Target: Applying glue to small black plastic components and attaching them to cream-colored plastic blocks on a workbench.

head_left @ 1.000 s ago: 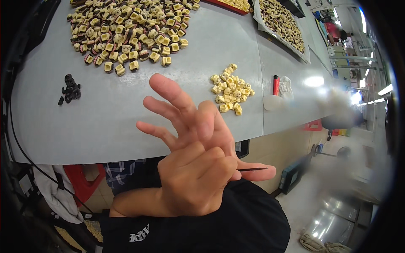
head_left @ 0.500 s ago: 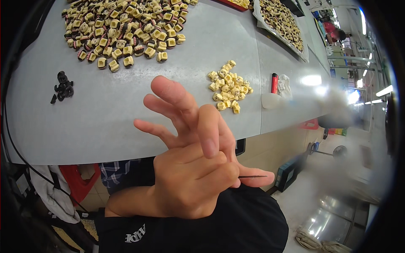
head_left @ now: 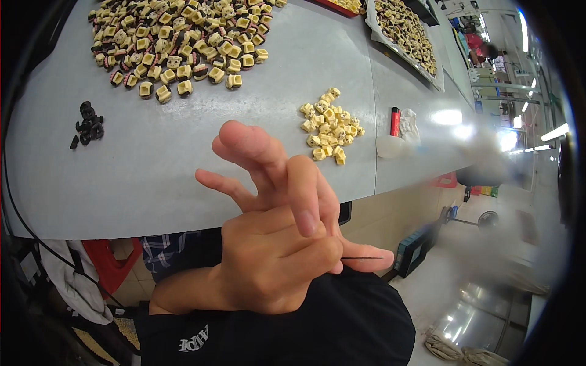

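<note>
My left hand (head_left: 274,262) is closed in front of my right hand, its forearm entering from the lower left. Past its knuckles sticks a thin dark sliver (head_left: 363,258), which lies along an outstretched fingertip of my right hand (head_left: 274,180). The left fingertips that pinch it are hidden. My right hand's other fingers are spread, pointing up and left, and one bends down over the left knuckles. Beyond the hands is a small pile of pale yellow moulded pieces (head_left: 332,127). Several small black curved parts (head_left: 90,128) lie at the left.
A large heap of yellow, black and pink pieces (head_left: 177,49) covers the far left of the grey table (head_left: 122,195). A lined tray (head_left: 406,36) full of pieces stands far right. A red tube with a black end (head_left: 395,125) lies beside white tissue (head_left: 409,127).
The view has shifted slightly. Two upper fingers of my right hand have drawn closer together and dipped a little. The pinch on the dark sliver looks the same.
</note>
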A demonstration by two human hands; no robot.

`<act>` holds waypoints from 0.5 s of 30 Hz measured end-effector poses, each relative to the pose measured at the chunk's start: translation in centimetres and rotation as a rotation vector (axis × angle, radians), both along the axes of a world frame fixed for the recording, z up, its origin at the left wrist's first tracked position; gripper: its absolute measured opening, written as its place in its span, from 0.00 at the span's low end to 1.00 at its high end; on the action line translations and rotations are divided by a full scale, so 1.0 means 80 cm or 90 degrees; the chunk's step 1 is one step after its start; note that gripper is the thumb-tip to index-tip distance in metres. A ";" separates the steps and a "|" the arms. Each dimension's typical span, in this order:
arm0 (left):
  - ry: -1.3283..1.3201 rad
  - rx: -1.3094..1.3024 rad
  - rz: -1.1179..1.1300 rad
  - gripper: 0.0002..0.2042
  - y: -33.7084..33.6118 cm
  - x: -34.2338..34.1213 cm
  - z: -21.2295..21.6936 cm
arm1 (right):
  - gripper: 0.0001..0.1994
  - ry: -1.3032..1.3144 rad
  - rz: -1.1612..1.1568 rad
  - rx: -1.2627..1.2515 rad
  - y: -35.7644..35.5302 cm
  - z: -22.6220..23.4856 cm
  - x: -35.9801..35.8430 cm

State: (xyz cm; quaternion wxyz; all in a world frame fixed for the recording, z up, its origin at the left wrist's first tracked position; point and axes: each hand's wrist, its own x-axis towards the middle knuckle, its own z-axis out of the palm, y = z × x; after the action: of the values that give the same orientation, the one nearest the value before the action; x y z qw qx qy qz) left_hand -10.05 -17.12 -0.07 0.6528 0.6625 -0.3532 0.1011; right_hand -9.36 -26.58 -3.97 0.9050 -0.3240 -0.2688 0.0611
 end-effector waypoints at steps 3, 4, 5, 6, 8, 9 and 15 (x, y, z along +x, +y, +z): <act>0.010 0.008 0.008 0.06 0.000 0.000 -0.003 | 0.49 -0.009 0.005 0.006 0.003 -0.003 0.002; 0.019 -0.004 0.020 0.06 -0.001 0.000 -0.004 | 0.49 -0.022 0.001 0.023 0.005 -0.003 0.004; 0.028 -0.016 0.031 0.06 -0.002 -0.001 -0.005 | 0.49 -0.036 -0.004 0.041 0.007 -0.004 0.005; 0.028 -0.017 0.031 0.06 -0.001 -0.002 -0.006 | 0.49 -0.036 -0.004 0.041 0.008 -0.006 0.005; 0.007 0.027 0.003 0.06 0.004 -0.006 0.000 | 0.49 -0.011 0.026 0.132 0.016 0.006 0.011; -0.002 0.049 -0.005 0.06 0.007 -0.006 0.006 | 0.50 0.004 0.046 0.179 0.017 0.008 0.011; 0.029 -0.045 0.002 0.06 0.002 -0.007 -0.011 | 0.52 -0.013 -0.008 0.108 0.016 0.000 0.002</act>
State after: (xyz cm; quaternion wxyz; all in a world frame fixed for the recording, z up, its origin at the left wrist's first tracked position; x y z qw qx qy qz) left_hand -10.63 -16.96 -0.95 0.6834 0.6418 -0.3336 0.0993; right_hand -9.22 -25.30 -3.99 0.9267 -0.2485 -0.2803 0.0290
